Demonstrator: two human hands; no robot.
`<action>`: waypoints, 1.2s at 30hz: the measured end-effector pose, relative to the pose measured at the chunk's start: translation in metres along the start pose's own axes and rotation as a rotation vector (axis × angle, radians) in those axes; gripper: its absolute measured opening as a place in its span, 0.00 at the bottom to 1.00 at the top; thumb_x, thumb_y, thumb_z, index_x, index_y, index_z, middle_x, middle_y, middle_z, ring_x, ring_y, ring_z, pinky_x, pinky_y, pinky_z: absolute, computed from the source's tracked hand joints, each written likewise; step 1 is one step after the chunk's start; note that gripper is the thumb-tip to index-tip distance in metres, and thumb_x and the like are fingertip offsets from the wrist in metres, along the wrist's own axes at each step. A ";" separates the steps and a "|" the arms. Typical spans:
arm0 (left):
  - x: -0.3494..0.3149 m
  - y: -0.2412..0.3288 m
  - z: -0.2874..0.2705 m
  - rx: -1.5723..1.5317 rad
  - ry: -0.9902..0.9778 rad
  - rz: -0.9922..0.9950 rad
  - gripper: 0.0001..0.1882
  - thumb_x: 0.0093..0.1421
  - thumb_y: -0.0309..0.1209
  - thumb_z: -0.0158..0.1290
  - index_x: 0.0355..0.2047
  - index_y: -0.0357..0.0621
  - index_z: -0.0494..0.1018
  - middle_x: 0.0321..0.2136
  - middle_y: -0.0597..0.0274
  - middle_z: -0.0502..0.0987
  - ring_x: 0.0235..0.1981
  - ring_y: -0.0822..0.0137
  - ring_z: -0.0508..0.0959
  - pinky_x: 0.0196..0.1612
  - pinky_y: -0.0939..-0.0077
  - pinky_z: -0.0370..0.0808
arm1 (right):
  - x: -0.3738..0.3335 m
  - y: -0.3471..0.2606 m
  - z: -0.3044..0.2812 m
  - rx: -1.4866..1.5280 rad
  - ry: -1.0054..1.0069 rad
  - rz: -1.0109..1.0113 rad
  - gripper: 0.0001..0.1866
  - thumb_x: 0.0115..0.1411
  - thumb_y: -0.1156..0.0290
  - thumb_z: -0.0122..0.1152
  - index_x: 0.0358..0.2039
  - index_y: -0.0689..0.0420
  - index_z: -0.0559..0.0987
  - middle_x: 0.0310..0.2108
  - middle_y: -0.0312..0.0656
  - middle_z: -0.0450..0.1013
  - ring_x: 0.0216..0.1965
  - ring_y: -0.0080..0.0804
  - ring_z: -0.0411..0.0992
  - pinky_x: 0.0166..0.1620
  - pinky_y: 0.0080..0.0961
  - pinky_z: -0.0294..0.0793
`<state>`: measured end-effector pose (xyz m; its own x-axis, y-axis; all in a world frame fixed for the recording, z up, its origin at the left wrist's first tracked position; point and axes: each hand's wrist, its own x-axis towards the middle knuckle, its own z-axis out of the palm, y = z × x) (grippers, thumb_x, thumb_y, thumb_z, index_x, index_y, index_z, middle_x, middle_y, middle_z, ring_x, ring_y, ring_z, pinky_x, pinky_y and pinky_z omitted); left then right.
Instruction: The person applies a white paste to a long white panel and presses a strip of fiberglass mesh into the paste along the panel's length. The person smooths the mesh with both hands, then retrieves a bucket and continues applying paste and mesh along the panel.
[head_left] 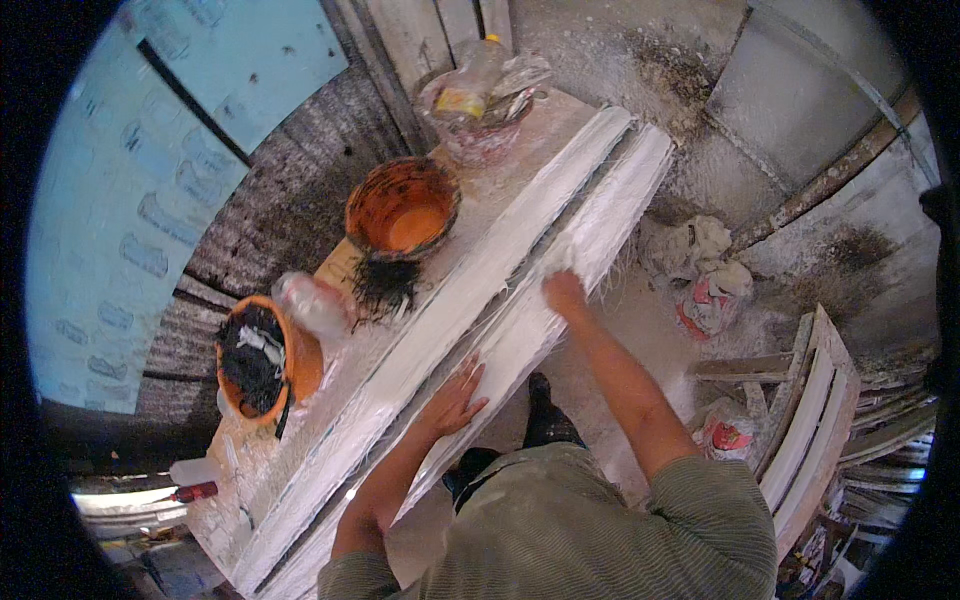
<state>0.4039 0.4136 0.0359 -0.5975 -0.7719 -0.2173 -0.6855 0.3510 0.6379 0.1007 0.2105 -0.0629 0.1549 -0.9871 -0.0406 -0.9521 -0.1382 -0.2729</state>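
Near white strip [520, 345], long, frayed along its edge, lies diagonally on the table [212, 515], beside the far white strip [440, 325]. Left hand [452, 402] flat on it, fingers extended, gripping nothing. Right hand [566, 293] farther up, fingers curled; can't tell if gripping. Beyond: orange bucket [305, 352] with dark contents, orange bowl [412, 227], yellow-capped bottle [484, 68].

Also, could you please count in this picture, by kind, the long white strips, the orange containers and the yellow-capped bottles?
Long white strips: 2 (far strip, near strip)
Orange containers: 2 (bowl, bucket)
Yellow-capped bottles: 1 (clear bottle)
Total: 5
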 end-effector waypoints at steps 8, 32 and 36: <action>0.169 0.024 -0.011 0.035 0.068 0.068 0.36 0.69 0.46 0.41 0.68 0.36 0.46 0.71 0.45 0.40 0.71 0.48 0.45 0.71 0.60 0.46 | 0.041 0.088 -0.029 0.010 0.325 0.022 0.19 0.62 0.61 0.49 0.28 0.65 0.79 0.31 0.58 0.74 0.38 0.61 0.72 0.49 0.56 0.68; -0.017 -0.007 0.046 0.135 -0.041 0.074 0.34 0.69 0.48 0.38 0.68 0.41 0.48 0.71 0.50 0.43 0.71 0.50 0.47 0.71 0.56 0.48 | 0.013 0.025 -0.003 -0.344 -0.281 -0.126 0.21 0.63 0.57 0.50 0.34 0.65 0.81 0.38 0.55 0.76 0.42 0.54 0.74 0.47 0.48 0.74; -0.138 -0.025 0.051 0.231 -0.091 0.009 0.33 0.70 0.47 0.37 0.69 0.43 0.47 0.71 0.53 0.41 0.71 0.52 0.47 0.71 0.57 0.49 | -0.085 -0.104 0.000 -0.088 -0.419 0.066 0.27 0.62 0.51 0.52 0.45 0.65 0.79 0.50 0.59 0.72 0.50 0.52 0.72 0.53 0.47 0.72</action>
<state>0.4827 0.5385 0.0125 -0.6318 -0.7209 -0.2849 -0.7508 0.4775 0.4564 0.1862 0.3091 -0.0308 0.1696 -0.8784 -0.4468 -0.9795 -0.1002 -0.1748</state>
